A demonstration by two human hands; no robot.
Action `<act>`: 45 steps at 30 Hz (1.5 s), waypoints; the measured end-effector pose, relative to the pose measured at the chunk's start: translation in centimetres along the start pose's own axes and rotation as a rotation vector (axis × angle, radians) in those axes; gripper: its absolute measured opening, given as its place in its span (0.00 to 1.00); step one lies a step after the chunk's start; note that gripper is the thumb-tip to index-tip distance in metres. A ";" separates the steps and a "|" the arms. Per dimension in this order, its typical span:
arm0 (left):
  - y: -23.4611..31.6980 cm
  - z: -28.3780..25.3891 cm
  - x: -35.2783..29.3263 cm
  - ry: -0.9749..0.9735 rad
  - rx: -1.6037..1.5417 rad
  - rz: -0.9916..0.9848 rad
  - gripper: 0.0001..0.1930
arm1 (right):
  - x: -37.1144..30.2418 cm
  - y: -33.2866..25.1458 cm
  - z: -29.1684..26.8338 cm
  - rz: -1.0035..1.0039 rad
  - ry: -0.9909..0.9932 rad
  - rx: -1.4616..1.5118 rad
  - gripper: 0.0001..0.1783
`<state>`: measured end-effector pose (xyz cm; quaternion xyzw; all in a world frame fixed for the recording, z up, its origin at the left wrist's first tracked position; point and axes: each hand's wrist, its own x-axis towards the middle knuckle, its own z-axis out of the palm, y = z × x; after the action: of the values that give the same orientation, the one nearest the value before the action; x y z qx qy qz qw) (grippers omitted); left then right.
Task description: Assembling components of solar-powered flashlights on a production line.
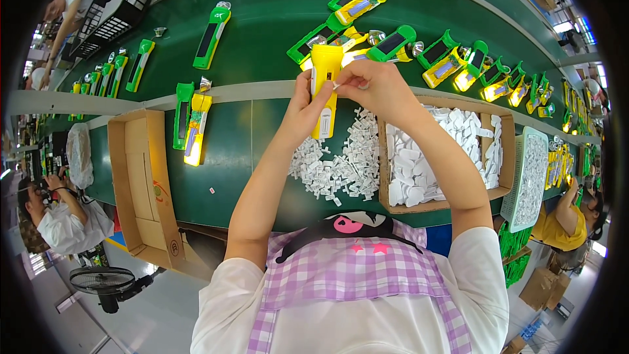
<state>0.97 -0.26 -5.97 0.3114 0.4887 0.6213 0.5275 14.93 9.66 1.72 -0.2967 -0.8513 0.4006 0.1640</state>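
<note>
Upright in my left hand (pixel 303 110) is a yellow flashlight housing (pixel 327 59), with a small dark slot in its middle and its narrow end toward me. My left thumb presses along the side of the slot. My right hand (pixel 377 86) is closed in a pinch at the housing's right edge, on what looks like a small white plastic piece (pixel 337 85); most of it is hidden by the fingertips. Below both hands, a loose pile of small white plastic pieces (pixel 341 169) covers the green table (pixel 262 144).
On my right, a carton (pixel 429 206) holds white flat plastic parts, beside a pale basket (pixel 524 177) of small pieces. An open carton (pixel 137 183) stands on my left. Opened green-and-yellow flashlights (pixel 444 65), several lit, line the far belt. A fan (pixel 108 282) stands lower left.
</note>
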 end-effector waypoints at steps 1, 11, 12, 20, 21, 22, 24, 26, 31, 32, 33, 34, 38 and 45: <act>0.2 0.2 -0.1 -0.001 0.001 -0.001 0.25 | 0.0 0.2 -0.2 -0.011 -0.003 0.060 0.07; -0.2 0.3 -0.2 -0.014 0.162 0.041 0.24 | 0.7 0.5 -0.6 -0.391 0.027 -0.345 0.06; -0.3 0.4 -0.2 0.017 0.335 0.113 0.26 | 0.7 0.5 -0.6 -0.388 0.027 -0.346 0.06; 0.3 1.0 -0.5 0.117 0.586 0.103 0.30 | 1.1 1.0 -0.3 -0.415 -0.056 -0.529 0.09; 0.3 1.0 -0.5 0.121 0.599 0.136 0.30 | 1.2 0.9 -0.4 -0.413 -0.056 -0.529 0.09; 0.3 1.0 -0.5 0.119 0.599 0.135 0.30 | 1.3 0.8 -0.4 -0.426 -0.049 -0.529 0.09; 0.3 1.0 -0.4 0.130 0.589 0.092 0.30 | 1.4 0.7 -0.2 -0.439 -0.042 -0.528 0.08; 0.5 1.0 -0.5 0.125 0.557 0.099 0.28 | 1.6 0.6 0.2 -0.354 0.081 -0.388 0.06; -0.8 -0.3 0.2 0.135 0.378 0.194 0.23 | 1.7 -0.4 1.1 -0.194 0.124 -0.302 0.07; -0.8 -0.5 0.3 0.130 0.382 0.194 0.22 | 1.7 -0.4 1.2 -0.171 0.138 -0.289 0.07; -0.8 -0.7 0.4 0.125 0.386 0.195 0.21 | 1.9 -0.1 1.4 -0.170 0.140 -0.289 0.07; -0.8 -0.9 0.4 0.123 0.388 0.196 0.21 | 2.1 0.4 1.7 -0.128 0.128 -0.214 0.08; 0.3 -2.5 1.0 0.102 0.452 0.185 0.21 | 3.9 0.5 1.6 0.007 0.077 -0.002 0.11; 3.4 -7.1 6.4 0.302 1.073 0.272 0.26 | 7.7 2.4 -0.2 0.023 0.098 -0.320 0.12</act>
<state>-8.19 4.00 -5.93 0.5034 0.7611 0.3861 0.1350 9.99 15.92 0.31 -0.3477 -0.8917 0.2470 0.1513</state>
